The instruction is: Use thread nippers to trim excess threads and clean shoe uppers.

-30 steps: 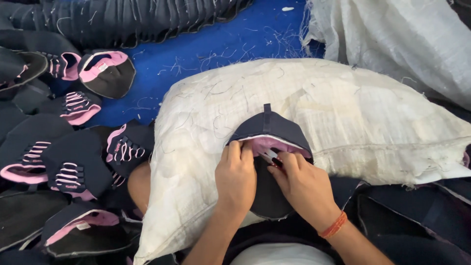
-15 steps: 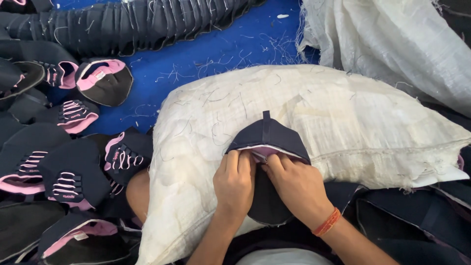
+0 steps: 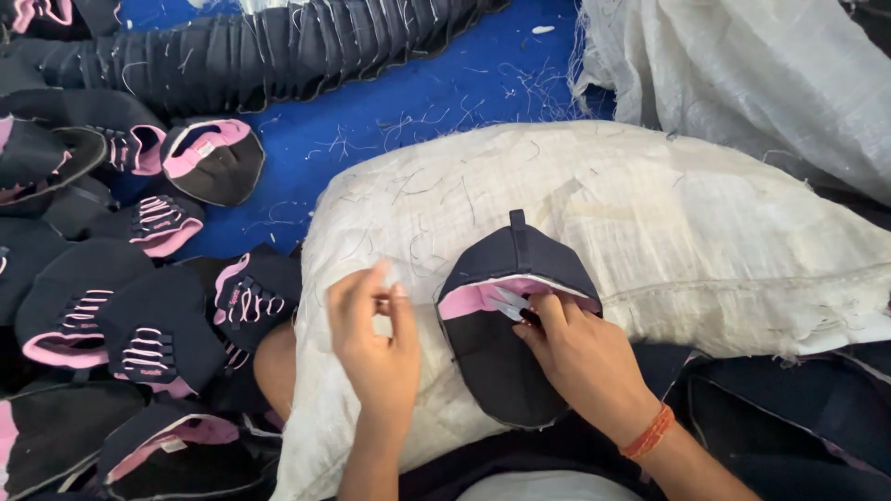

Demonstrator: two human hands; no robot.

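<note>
A dark shoe upper (image 3: 506, 353) with a pink lining lies on a stuffed white woven sack (image 3: 705, 250) across the person's lap, its pull tab pointing to twelve o'clock. The right hand (image 3: 580, 357) rests on the upper at about four o'clock of it, fingers closed around small metal snips (image 3: 509, 304) whose blades sit at the pink edge. The left hand (image 3: 376, 339) hovers at nine o'clock of the upper, just clear of it — thumb and fingertips pinched together, though whether a thread is between them I cannot tell. An orange band (image 3: 648, 432) circles the right wrist. Off at nine o'clock, a heap of finished black-and-pink uppers (image 3: 139, 325) covers the blue floor (image 3: 436, 93).
</note>
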